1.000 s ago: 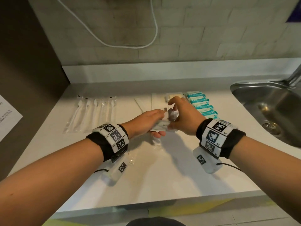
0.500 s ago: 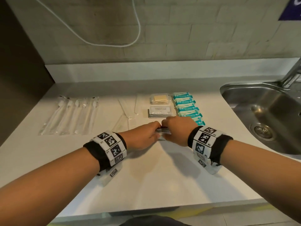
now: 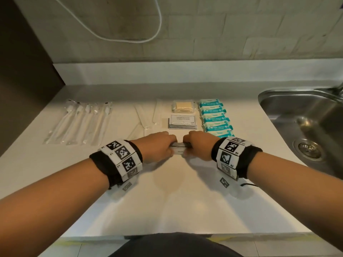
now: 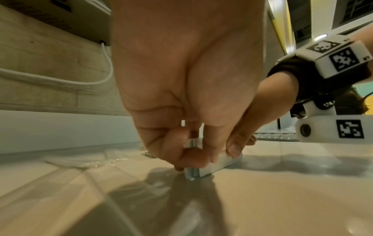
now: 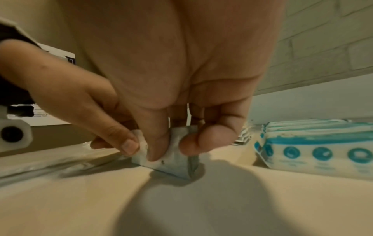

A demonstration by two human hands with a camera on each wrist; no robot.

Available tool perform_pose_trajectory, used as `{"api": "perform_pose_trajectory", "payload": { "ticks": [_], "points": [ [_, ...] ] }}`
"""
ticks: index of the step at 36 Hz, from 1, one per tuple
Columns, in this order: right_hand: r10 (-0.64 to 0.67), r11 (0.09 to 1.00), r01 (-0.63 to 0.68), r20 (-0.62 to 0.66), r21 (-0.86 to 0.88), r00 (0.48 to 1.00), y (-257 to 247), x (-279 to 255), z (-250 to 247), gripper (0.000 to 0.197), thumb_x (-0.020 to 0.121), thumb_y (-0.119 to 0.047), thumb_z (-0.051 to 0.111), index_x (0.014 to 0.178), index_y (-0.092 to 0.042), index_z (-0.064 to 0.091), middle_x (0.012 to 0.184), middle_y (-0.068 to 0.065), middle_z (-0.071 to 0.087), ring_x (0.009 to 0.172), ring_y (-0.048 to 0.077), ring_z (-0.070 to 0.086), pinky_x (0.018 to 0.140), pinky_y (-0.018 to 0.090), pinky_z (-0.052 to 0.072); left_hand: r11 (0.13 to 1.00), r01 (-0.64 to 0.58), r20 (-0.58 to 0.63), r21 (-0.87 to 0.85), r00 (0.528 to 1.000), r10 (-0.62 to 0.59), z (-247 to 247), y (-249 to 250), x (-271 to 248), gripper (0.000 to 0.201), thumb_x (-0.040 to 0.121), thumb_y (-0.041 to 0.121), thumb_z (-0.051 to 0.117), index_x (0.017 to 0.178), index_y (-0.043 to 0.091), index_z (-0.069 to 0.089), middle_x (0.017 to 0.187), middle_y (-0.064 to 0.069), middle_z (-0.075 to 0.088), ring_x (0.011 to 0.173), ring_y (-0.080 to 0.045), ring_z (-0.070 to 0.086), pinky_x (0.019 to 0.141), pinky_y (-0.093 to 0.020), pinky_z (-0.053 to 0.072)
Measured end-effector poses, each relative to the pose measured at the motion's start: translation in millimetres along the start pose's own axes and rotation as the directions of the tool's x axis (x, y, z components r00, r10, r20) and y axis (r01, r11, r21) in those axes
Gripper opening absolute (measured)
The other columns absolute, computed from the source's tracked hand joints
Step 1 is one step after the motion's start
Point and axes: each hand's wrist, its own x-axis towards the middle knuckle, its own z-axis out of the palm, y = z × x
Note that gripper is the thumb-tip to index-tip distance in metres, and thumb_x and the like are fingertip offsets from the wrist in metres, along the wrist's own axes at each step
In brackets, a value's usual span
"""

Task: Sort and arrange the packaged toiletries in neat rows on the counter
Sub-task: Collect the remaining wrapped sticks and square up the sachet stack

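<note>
The counter lies bare toward 6 o'clock as far as its front edge; the sink bounds it at 3 o'clock. At centre, the left hand and right hand each pinch an end of a small stack of white sachets, thumbs and curled fingers clamped, its lower edge on the counter. Shampoo sachets lie just beyond at 12 o'clock, teal packets at 1 o'clock, wrapped toothbrushes at 10 o'clock.

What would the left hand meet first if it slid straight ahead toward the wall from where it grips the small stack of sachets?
Probably the clear plastic-wrapped strips just beyond the left hand, with the white shampoo sachet stack slightly to their right; depth is uncertain.
</note>
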Motion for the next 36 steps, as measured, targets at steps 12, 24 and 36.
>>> {"api": "perform_pose_trajectory", "payload": {
  "ticks": [12,24,36],
  "points": [
    [0.058,0.998,-0.058,0.016,0.031,0.998,-5.4,1.3,9.4,0.027,0.092,-0.021,0.051,0.116,-0.009,0.053,0.108,0.009,0.046,0.096,0.028,0.058,0.075,0.032,0.044,0.999,-0.032,0.031,-0.039,0.999,0.033,-0.1,3.7,0.2,0.021,0.098,0.027,0.049,0.108,0.013,0.061,0.105,-0.004,0.044,0.082,-0.022,0.056,0.08,-0.041,0.049],
    [0.047,0.998,-0.048,0.032,0.035,0.998,0.0,-6.5,-2.2,0.022,0.093,-0.015,0.049,0.109,-0.013,0.064,0.1,0.006,0.055,0.082,0.018,0.05,0.07,0.025,0.039,0.995,0.0,0.044,-0.101,0.999,0.004,-0.2,2.4,-0.4,0.037,0.099,0.023,0.044,0.132,0.013,0.057,0.113,-0.005,0.047,0.098,-0.023,0.055,0.094,-0.036,0.045],
    [0.139,0.981,-0.15,0.098,0.12,0.986,11.2,9.1,-28.9,0.032,0.08,-0.022,0.076,0.107,-0.015,0.062,0.108,0.002,0.063,0.09,0.017,0.054,0.086,0.028,0.048,0.907,0.052,-0.01,-0.418,0.998,-0.061,-6.4,-12.4,12.7,0.016,0.095,0.013,0.056,0.092,0.026,0.047,0.082,-0.001,0.069,0.071,-0.009,0.067,0.066,-0.021,0.051]
  ]
}}
